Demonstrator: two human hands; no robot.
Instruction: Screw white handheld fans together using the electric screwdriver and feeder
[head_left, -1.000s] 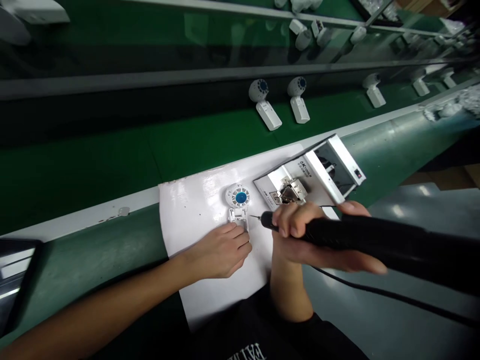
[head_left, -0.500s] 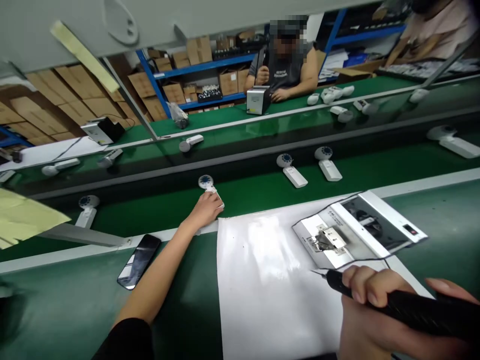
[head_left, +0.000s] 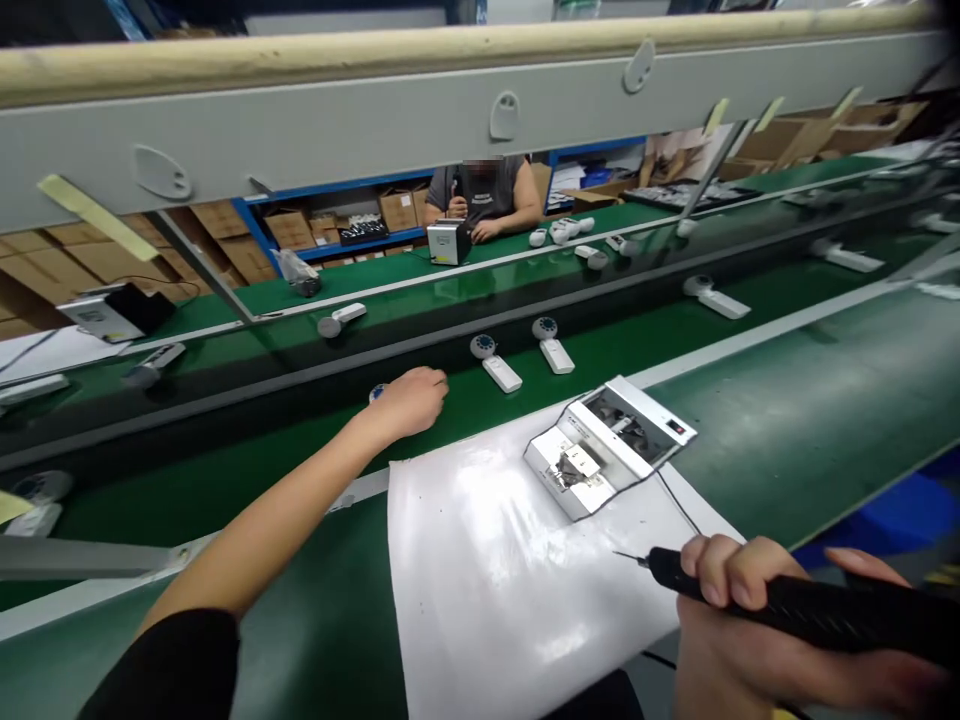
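My left hand [head_left: 409, 402] covers, perhaps grips, a white fan unit [head_left: 377, 393] on the belt [head_left: 615, 345]; my right hand [head_left: 757, 620] holds the electric screwdriver [head_left: 787, 605] clear, wrapped tight.

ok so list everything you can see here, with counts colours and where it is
white sheet: 1, white, on the near green bench
screw feeder box: 1, silver grey, on the sheet's far right corner
handheld fans on the belt: 3 clear, white with blue centres; two side by side, one further right
fan under the left hand: 1, white and blue, mostly hidden
conveyor belt: 1, green, running across the middle
other fans: several, white, on the far bench; count unclear
cardboard boxes: many, brown, on blue shelves behind
co-worker: 1, grey top, seated at the far bench
electric screwdriver: 1, black, in the right hand
left hand: on the belt over a fan
right hand: bottom right, gripping the screwdriver
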